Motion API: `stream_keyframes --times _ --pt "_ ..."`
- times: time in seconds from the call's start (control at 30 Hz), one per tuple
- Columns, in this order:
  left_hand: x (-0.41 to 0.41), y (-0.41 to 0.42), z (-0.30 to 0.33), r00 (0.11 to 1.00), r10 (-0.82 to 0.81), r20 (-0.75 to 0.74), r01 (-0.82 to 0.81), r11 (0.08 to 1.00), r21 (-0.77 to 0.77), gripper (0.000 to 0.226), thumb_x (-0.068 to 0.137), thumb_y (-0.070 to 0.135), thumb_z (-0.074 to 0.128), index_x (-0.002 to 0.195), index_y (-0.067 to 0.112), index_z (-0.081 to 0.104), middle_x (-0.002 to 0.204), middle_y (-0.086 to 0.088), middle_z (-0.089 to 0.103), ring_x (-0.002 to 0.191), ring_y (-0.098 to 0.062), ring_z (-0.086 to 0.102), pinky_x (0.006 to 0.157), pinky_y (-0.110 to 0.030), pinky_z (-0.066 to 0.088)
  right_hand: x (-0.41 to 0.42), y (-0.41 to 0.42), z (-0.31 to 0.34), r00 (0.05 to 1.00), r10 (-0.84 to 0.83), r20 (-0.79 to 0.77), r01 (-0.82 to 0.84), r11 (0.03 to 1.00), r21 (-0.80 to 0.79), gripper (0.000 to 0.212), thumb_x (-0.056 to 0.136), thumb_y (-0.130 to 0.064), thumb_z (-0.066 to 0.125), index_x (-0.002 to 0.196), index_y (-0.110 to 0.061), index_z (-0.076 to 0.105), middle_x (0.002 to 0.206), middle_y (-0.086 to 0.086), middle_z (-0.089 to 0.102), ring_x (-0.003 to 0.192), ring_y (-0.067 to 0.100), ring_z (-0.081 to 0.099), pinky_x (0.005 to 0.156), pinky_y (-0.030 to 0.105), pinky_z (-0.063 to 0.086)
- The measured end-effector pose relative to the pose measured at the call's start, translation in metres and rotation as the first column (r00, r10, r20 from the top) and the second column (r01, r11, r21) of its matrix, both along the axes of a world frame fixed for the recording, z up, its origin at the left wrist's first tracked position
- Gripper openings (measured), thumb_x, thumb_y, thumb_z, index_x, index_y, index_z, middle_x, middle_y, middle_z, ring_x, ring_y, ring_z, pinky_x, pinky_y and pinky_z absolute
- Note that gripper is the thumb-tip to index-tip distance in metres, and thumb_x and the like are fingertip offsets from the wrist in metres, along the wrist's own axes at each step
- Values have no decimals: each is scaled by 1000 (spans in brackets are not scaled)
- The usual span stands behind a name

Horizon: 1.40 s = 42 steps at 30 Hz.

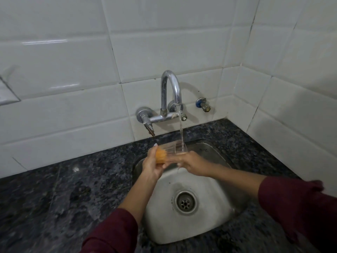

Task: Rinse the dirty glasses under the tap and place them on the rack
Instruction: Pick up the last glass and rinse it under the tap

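A clear glass [172, 151] lies tilted on its side over the steel sink [215, 207], its mouth to the right under the running stream from the chrome tap [170, 88]. Orange residue sits in its base at the left. My left hand [152, 164] grips the base end of the glass. My right hand [194, 163] holds the glass at its rim, fingers curled around it. Water falls into the open mouth. No rack is in view.
Dark speckled stone counter [54, 198] surrounds the sink. White wall tiles rise behind and to the right. A tap lever [148, 127] sticks out at the left of the mixer, and a small blue valve [202, 104] sits on the wall to its right. The drain [185, 202] is open.
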<state>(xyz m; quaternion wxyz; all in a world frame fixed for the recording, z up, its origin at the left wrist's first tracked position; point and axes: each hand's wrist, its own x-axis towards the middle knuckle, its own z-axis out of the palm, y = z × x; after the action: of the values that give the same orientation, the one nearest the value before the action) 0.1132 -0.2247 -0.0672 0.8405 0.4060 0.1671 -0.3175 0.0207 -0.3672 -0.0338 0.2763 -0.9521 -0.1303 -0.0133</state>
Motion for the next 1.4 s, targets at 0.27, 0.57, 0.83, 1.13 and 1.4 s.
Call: stream_keyframes --times 0.27,0.57,0.83,1.13,1.4 --pt "6 -1 5 989 -115 -98 110 992 -54 61 81 38 67 128 1 54 127 -21 60 114 -35 59 99 -47 47 13 2 23 961 -138 -239 229 884 408 39 84 5 57 120 -8 61 110 12 69 92 14 67 84 31 56" --pt "1 -6 -1 997 65 -45 -63 997 40 51 82 30 71 125 5 58 112 -20 67 87 -32 68 66 -46 60 -2 0 -14 1000 8 18 -8 1000 26 54 86 4 51 134 -21 50 133 7 57 116 13 55 96 25 45" --pt "6 -7 11 987 -95 -130 85 993 -77 61 82 35 67 130 2 52 127 -25 59 106 -38 63 83 -51 56 11 -13 13 995 -54 -85 62 994 93 53 82 9 54 127 -20 57 124 8 64 101 11 64 90 26 49" --pt "14 -14 3 993 29 -115 -27 999 21 41 87 32 65 117 5 58 100 -20 69 79 -34 70 64 -52 59 14 -11 16 994 69 -81 -77 991 -109 53 83 5 53 132 -15 51 116 10 66 101 17 62 87 32 52" --pt "6 -11 7 981 -141 -132 131 988 -78 46 92 39 55 120 3 58 109 -21 66 93 -32 65 75 -47 57 23 -11 30 973 -89 -211 130 974 186 32 85 -9 63 117 -13 63 111 8 69 98 18 65 83 25 51"
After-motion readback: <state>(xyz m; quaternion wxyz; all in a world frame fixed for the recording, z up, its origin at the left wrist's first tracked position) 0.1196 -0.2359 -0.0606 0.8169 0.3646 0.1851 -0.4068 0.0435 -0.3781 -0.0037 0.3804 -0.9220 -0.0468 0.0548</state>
